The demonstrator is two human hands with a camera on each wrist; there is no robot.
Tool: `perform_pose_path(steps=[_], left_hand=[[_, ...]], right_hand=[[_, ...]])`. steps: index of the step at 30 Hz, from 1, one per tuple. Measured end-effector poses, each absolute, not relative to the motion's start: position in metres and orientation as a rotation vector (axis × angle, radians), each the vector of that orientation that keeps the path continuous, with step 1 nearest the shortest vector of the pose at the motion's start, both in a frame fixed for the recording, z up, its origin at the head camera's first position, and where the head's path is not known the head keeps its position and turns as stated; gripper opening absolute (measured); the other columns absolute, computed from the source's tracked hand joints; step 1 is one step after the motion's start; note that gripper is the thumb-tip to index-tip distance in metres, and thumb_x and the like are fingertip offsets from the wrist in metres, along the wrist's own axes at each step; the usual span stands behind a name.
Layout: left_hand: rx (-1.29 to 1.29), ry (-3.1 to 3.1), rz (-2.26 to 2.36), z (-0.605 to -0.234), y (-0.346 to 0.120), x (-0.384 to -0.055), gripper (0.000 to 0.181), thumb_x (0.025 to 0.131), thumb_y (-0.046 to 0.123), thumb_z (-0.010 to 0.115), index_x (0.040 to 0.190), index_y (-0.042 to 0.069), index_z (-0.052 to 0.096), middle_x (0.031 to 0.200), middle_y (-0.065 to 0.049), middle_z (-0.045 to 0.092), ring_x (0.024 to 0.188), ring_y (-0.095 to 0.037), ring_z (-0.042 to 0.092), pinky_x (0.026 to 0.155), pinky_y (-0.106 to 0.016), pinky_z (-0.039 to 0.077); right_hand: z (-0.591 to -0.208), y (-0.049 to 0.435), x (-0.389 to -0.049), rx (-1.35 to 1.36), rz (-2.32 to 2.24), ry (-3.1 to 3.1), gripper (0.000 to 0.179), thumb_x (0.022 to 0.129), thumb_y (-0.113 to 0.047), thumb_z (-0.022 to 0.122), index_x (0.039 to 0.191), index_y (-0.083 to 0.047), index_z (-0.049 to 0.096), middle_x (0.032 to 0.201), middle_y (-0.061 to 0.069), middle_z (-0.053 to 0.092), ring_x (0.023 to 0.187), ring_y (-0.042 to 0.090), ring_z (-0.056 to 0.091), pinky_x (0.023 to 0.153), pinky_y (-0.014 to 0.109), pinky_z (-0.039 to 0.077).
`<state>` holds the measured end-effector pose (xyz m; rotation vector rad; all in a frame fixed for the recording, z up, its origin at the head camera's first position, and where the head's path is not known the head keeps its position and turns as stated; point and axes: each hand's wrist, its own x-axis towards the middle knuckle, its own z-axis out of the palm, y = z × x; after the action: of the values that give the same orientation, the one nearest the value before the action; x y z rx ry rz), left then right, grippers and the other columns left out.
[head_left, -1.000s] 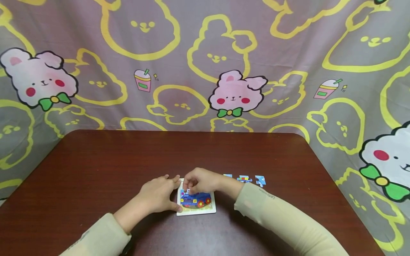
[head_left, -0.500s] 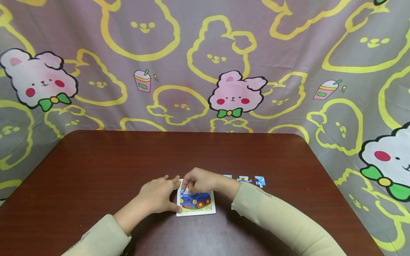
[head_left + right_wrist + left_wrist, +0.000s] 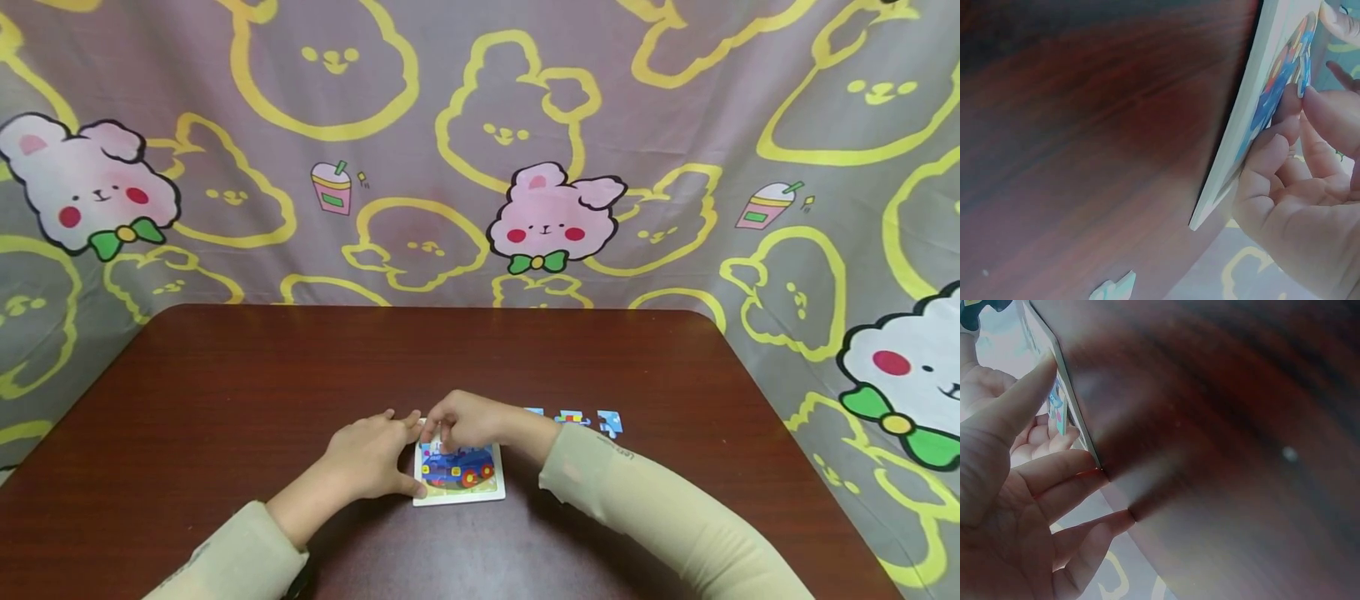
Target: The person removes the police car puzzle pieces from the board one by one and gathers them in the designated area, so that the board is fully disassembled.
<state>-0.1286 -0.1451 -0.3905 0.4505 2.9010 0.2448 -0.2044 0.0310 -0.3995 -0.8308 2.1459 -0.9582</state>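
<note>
Right hand (image 3: 471,421) pinches one jigsaw piece (image 3: 1304,72) over one framed puzzle (image 3: 463,499), left hand (image 3: 369,455) spread along its edge, three loose pieces (image 3: 572,417) on the brown desk (image 3: 637,358), cartoon-printed cloth (image 3: 420,167) behind.

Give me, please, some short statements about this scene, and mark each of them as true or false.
1. The right hand pinches a puzzle piece. True.
2. The left hand touches the puzzle board. True.
3. Every piece is already inside the board. False: loose pieces lie on the table, to its right.
4. The vehicle in the picture has green wheels. False: the printed wheels are red with yellow centres.
5. A patterned cloth hangs behind the table. True.
</note>
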Motion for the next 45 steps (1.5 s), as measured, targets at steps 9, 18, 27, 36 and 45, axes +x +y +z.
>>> perform_pose_path(steps=[9, 18, 27, 36, 45], left_hand=[[0.431, 2.903, 0.249, -0.392, -0.144, -0.129, 0.086, 0.065, 0.057, 0.086, 0.139, 0.021, 0.06, 0.147, -0.005, 0.055, 0.136, -0.037, 0.05, 0.09, -0.062, 0.051], [0.423, 2.908, 0.244, -0.393, -0.146, -0.129, 0.086, 0.065, 0.058, 0.086, 0.139, 0.021, 0.06, 0.147, -0.005, 0.055, 0.136, -0.037, 0.05, 0.09, -0.062, 0.051], [0.435, 2.906, 0.253, -0.393, -0.146, -0.129, 0.084, 0.066, 0.059, 0.085, 0.138, 0.022, 0.061, 0.148, -0.003, 0.054, 0.137, -0.037, 0.05, 0.091, -0.061, 0.052], [0.446, 2.896, 0.253, -0.391, -0.146, -0.129, 0.083, 0.067, 0.057, 0.085, 0.138, 0.021, 0.061, 0.149, -0.004, 0.053, 0.137, -0.037, 0.05, 0.093, -0.061, 0.051], [0.437, 2.893, 0.246, -0.391, -0.145, -0.128, 0.083, 0.067, 0.058, 0.085, 0.137, 0.019, 0.062, 0.149, -0.005, 0.053, 0.137, -0.038, 0.049, 0.095, -0.061, 0.05]], right_hand=[[-0.398, 0.03, -0.204, -0.934, -0.88, 2.205, 0.018, 0.083, 0.01, 0.064, 0.096, 0.001, 0.072, 0.062, -0.004, 0.054, 0.055, 0.004, 0.045, 0.052, 0.015, 0.037], [-0.401, 0.03, -0.202, -0.886, -0.976, 2.19, 0.017, 0.083, 0.013, 0.064, 0.092, 0.002, 0.072, 0.064, -0.003, 0.056, 0.059, 0.005, 0.048, 0.055, 0.016, 0.04], [-0.404, 0.032, -0.199, -0.82, -1.06, 2.214, 0.015, 0.085, 0.013, 0.064, 0.092, 0.0, 0.071, 0.065, 0.0, 0.055, 0.062, 0.008, 0.048, 0.057, 0.018, 0.041], [-0.401, 0.041, -0.203, -0.788, -1.125, 2.168, 0.015, 0.086, 0.011, 0.064, 0.094, 0.001, 0.071, 0.065, -0.003, 0.052, 0.059, 0.008, 0.046, 0.052, 0.019, 0.038], [-0.394, 0.062, -0.206, -0.786, -1.202, 2.117, 0.016, 0.089, 0.006, 0.065, 0.102, 0.0, 0.071, 0.071, -0.001, 0.059, 0.064, 0.01, 0.053, 0.062, 0.021, 0.047]])
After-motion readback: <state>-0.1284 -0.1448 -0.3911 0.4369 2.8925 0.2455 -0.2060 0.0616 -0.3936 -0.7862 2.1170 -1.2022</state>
